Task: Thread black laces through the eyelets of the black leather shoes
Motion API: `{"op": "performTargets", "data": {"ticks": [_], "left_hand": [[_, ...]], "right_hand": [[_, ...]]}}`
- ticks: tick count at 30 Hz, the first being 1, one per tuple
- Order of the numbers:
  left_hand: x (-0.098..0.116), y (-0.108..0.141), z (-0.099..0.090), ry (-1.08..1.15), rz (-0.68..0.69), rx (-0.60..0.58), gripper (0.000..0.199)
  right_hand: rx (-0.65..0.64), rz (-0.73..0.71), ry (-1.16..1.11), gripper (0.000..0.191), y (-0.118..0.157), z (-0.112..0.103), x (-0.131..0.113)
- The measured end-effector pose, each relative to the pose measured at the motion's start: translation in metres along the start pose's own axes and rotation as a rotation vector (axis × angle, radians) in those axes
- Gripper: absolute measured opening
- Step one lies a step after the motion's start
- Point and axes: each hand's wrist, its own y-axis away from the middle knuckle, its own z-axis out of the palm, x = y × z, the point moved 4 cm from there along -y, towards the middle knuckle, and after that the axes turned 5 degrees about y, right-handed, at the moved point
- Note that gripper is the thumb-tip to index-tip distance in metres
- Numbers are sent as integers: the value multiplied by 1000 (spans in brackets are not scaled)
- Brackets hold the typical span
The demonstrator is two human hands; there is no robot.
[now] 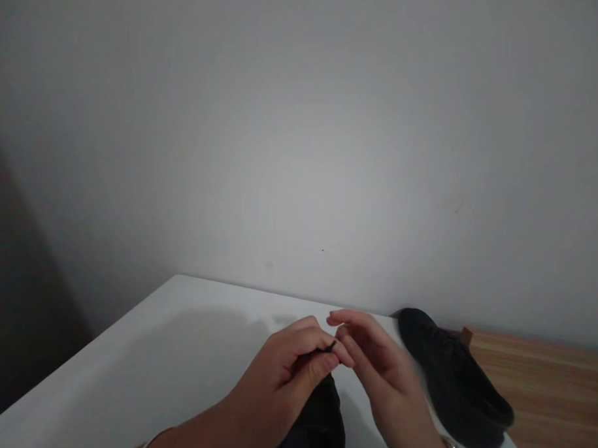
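A black shoe (317,421) sits on the white table at the bottom middle, partly hidden under my hands. Between the thumb and index finger of my left hand (287,367) is pinched a black shoelace (330,346), its short end poking out past the fingertips. My right hand (385,371) is close beside it, fingers loosely curved and apart, their tips by the left fingertips. I see nothing held in the right hand.
A second black shoe (450,379) stands at the table's right edge, by a wood-grain surface (543,389). The white table (177,344) meets a plain grey wall (301,152) behind. A dark area lies at the far left.
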Motion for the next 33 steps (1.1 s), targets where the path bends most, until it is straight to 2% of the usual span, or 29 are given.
{"op": "performTargets", "data": {"ticks": [3, 5, 7, 9, 11, 14, 19, 24, 27, 33], "left_hand": [[4, 0, 2, 17, 17, -55, 21], [6, -1, 5, 18, 13, -83, 20], [7, -2, 6, 6, 0, -86, 19], [6, -4, 5, -5, -11, -71, 20], [4, -4, 3, -18, -21, -49, 20], [2, -4, 2, -32, -27, -48, 20], [9, -4, 6, -25, 64, -66, 19], [9, -3, 3, -102, 131, -8, 24], [11, 0, 1, -162, 160, -43, 27], [21, 5, 8, -228, 242, -80, 26]], "right_hand": [[-257, 0, 135, 13, 1, 16, 21], [-362, -59, 318, 19, 2, 26, 34], [-396, -103, 488, 23, 2, 33, 44], [-380, -107, 553, 24, 1, 34, 46], [-373, -77, 462, 21, 0, 32, 41], [-399, 6, 197, 17, -2, 24, 29], [-368, 110, -130, 13, -3, 13, 17], [-249, 84, -214, 35, 3, 7, 12], [-225, 103, -261, 29, 7, 6, 15], [-345, 178, -351, 15, 3, 11, 10]]}}
